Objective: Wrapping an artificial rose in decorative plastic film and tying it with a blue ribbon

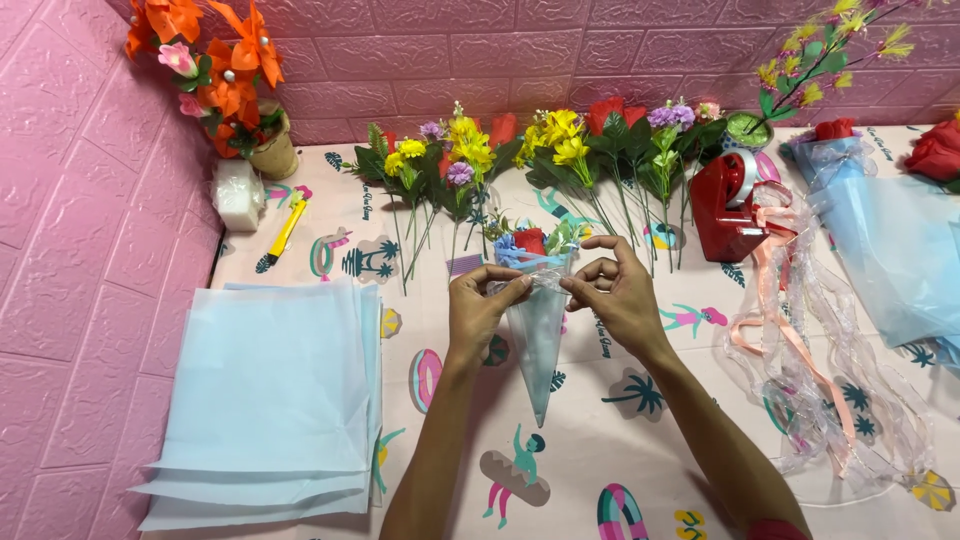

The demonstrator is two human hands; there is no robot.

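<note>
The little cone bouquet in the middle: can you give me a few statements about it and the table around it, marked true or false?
1. Both hands, the left hand and the right hand, pinch the cone bouquet near its top. True.
2. The cone points toward the wall. False: its tip points toward the person.
3. A stack of pale blue sheets lies left of the hands. True.
4. The red tape dispenser stands left of the sheets. False: it stands right of the hands.
5. The yellow cutter is in the left hand. False: it lies on the table by the wall.
</note>
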